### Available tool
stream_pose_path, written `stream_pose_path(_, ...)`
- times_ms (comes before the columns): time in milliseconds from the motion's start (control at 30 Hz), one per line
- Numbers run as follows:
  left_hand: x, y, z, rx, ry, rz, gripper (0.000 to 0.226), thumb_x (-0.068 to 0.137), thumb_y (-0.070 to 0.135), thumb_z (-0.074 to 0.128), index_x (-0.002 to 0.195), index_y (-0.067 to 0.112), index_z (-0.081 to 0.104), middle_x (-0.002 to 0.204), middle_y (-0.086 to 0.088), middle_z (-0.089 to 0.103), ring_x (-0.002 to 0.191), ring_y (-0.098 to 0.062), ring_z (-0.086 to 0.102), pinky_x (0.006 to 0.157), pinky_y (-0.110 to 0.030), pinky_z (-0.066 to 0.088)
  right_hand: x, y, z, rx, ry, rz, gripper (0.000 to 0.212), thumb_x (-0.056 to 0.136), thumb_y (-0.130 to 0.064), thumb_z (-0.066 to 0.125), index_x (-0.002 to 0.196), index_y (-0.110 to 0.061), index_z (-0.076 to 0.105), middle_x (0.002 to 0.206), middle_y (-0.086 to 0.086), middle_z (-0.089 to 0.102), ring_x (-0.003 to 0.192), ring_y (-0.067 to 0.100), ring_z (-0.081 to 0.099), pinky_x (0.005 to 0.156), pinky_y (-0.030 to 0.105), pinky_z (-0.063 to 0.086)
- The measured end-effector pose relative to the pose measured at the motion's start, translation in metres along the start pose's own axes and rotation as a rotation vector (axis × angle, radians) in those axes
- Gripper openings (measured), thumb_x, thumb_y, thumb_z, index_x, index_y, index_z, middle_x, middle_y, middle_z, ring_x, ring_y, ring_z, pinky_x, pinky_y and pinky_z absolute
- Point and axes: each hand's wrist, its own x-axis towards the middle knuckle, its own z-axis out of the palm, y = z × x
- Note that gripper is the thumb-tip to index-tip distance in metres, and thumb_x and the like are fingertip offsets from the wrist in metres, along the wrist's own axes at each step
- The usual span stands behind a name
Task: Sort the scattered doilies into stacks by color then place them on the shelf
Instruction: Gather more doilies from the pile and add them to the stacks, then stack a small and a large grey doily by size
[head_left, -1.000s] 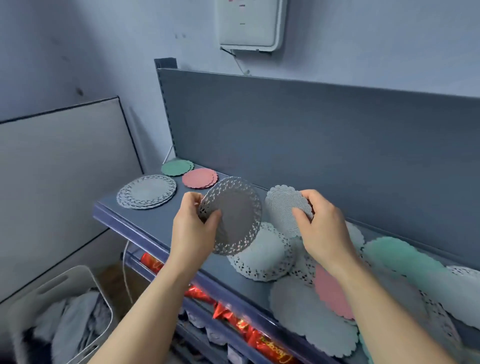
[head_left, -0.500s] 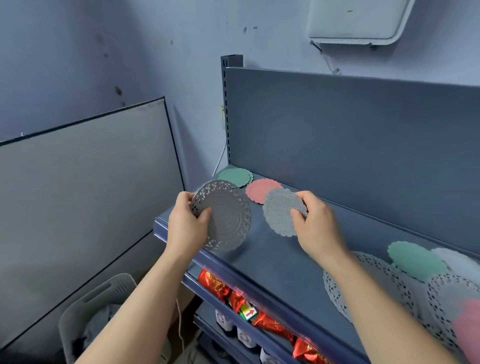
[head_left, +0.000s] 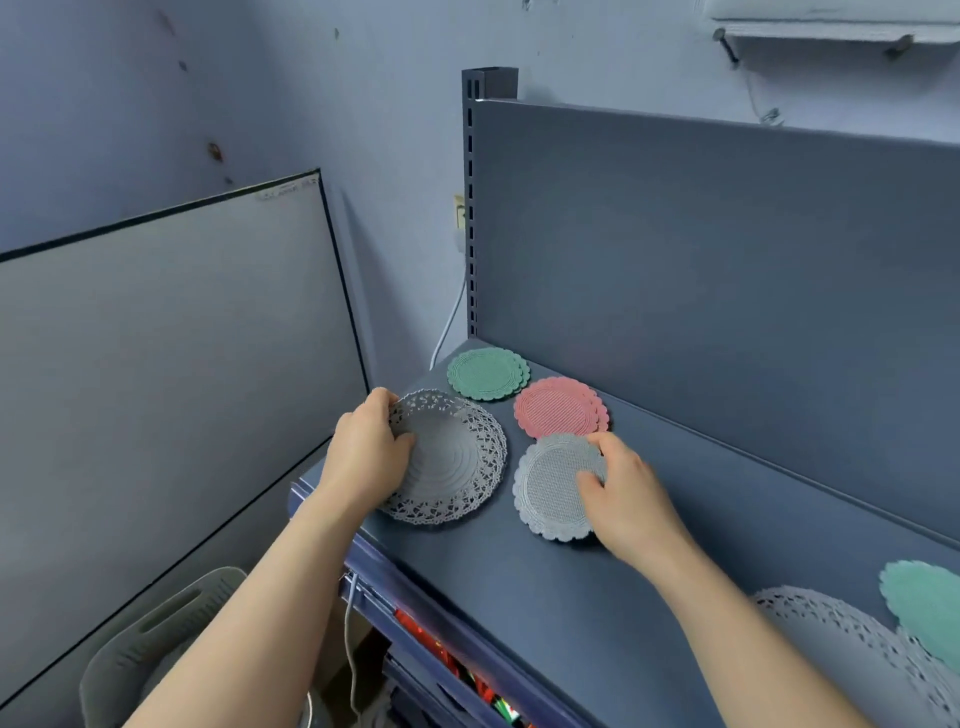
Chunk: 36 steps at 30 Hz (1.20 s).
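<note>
On the blue shelf (head_left: 519, 582), my left hand (head_left: 369, 457) grips a large lacy white doily (head_left: 457, 462) by its left rim, over the white stack at the shelf's left end. My right hand (head_left: 623, 499) holds a smaller white scalloped doily (head_left: 550, 488) by its right edge, low over the shelf surface. Behind them lie a green doily stack (head_left: 488, 373) and a pink doily stack (head_left: 560, 408). At the lower right, a big lacy white doily (head_left: 831, 644) and a green doily (head_left: 924, 603) lie scattered.
The shelf's back panel (head_left: 727, 291) rises right behind the stacks. A whiteboard (head_left: 156, 364) leans to the left. Below the shelf's left edge stands a grey basket (head_left: 150, 639); red packages (head_left: 431, 644) fill a lower shelf. A white cable (head_left: 452, 322) hangs at the corner.
Both hands moved left and down with their doilies, from the scattered pile to the sorted stacks. The large lacy doily now lies over the white stack; the small white one is down in front of the pink stack.
</note>
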Motion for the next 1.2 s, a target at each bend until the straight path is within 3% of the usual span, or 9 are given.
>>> stream_pose_path(133, 0.007, -0.008, 0.007, 0.088, -0.024, 0.033, 0.032, 0.086, 0.015, 0.060, 0.116, 0.008, 0.051, 0.114, -0.012, 0.057, 0.106, -0.033, 0.049, 0.086, -0.039, 0.042, 0.000, 0.000, 0.006, -0.108, -0.039, 0.049, 0.037, 0.093, -0.011, 0.040, 0.130, -0.015, 0.044, 0.118, 0.009, 0.057, 0.096, 0.024, 0.052, 0.075, 0.030, 0.041)
stream_pose_path(233, 0.007, -0.013, 0.010, 0.120, -0.033, 0.077, 0.048, 0.089, 0.017, 0.057, 0.134, 0.011, 0.042, 0.131, -0.011, 0.050, 0.119, -0.032, 0.043, 0.098, -0.041, 0.038, -0.003, -0.003, 0.013, -0.305, -0.045, 0.098, 0.027, 0.093, -0.018, 0.039, 0.118, -0.013, 0.050, 0.115, 0.009, 0.054, 0.100, 0.028, 0.055, 0.079, 0.034, 0.044)
stream_pose_path(333, 0.005, -0.016, 0.013, 0.188, -0.021, 0.160, 0.055, 0.090, 0.014, 0.052, 0.143, 0.012, 0.033, 0.142, -0.011, 0.040, 0.123, -0.034, 0.039, 0.101, -0.041, 0.034, -0.008, -0.010, 0.021, -0.432, -0.037, 0.135, 0.028, 0.094, -0.023, 0.039, 0.118, -0.014, 0.051, 0.116, 0.007, 0.049, 0.104, 0.028, 0.054, 0.083, 0.035, 0.043)
stream_pose_path(467, 0.004, -0.016, 0.015, 0.276, 0.039, 0.338, 0.050, 0.081, 0.000, 0.054, 0.130, 0.007, 0.051, 0.131, -0.014, 0.054, 0.115, -0.039, 0.048, 0.092, -0.044, 0.040, -0.014, -0.017, 0.026, -0.493, 0.045, 0.134, 0.036, 0.094, -0.027, 0.043, 0.127, -0.014, 0.047, 0.126, 0.006, 0.043, 0.117, 0.025, 0.041, 0.096, 0.034, 0.038)
stream_pose_path(633, -0.008, -0.004, 0.011, 0.193, 0.010, 0.556, 0.034, 0.080, 0.009, 0.063, 0.114, 0.007, 0.063, 0.112, -0.013, 0.065, 0.096, -0.037, 0.059, 0.082, -0.041, 0.046, -0.034, -0.030, 0.021, -0.485, 0.148, 0.072, 0.042, 0.095, -0.029, 0.047, 0.135, -0.015, 0.044, 0.137, -0.001, 0.044, 0.122, 0.021, 0.042, 0.101, 0.030, 0.036)
stream_pose_path(867, -0.051, 0.026, 0.014, 0.070, -0.073, 0.859, 0.027, 0.079, 0.020, 0.070, 0.104, 0.010, 0.067, 0.097, -0.006, 0.069, 0.082, -0.031, 0.061, 0.070, -0.038, 0.049, -0.099, -0.035, 0.003, -0.457, 0.362, 0.141, 0.035, 0.096, -0.030, 0.045, 0.127, -0.015, 0.052, 0.130, -0.002, 0.055, 0.121, 0.020, 0.047, 0.103, 0.032, 0.037)
stream_pose_path(1033, -0.102, 0.063, 0.033, 0.006, -0.179, 1.031, 0.026, 0.080, 0.026, 0.064, 0.103, 0.013, 0.068, 0.096, -0.003, 0.070, 0.084, -0.029, 0.063, 0.073, -0.038, 0.053, -0.158, -0.014, -0.020, -0.457, 0.466, 0.248, 0.040, 0.096, -0.030, 0.046, 0.135, -0.020, 0.048, 0.139, -0.006, 0.049, 0.129, 0.015, 0.042, 0.108, 0.027, 0.031)
stream_pose_path(1200, -0.168, 0.108, 0.062, -0.058, -0.296, 1.199, 0.026, 0.081, 0.027, 0.067, 0.105, 0.017, 0.068, 0.098, 0.001, 0.070, 0.083, -0.025, 0.063, 0.074, -0.035, 0.051, -0.225, 0.027, -0.051, -0.473, 0.565, 0.400, 0.042, 0.095, -0.030, 0.048, 0.135, -0.018, 0.049, 0.138, -0.004, 0.052, 0.128, 0.017, 0.045, 0.107, 0.028, 0.033)
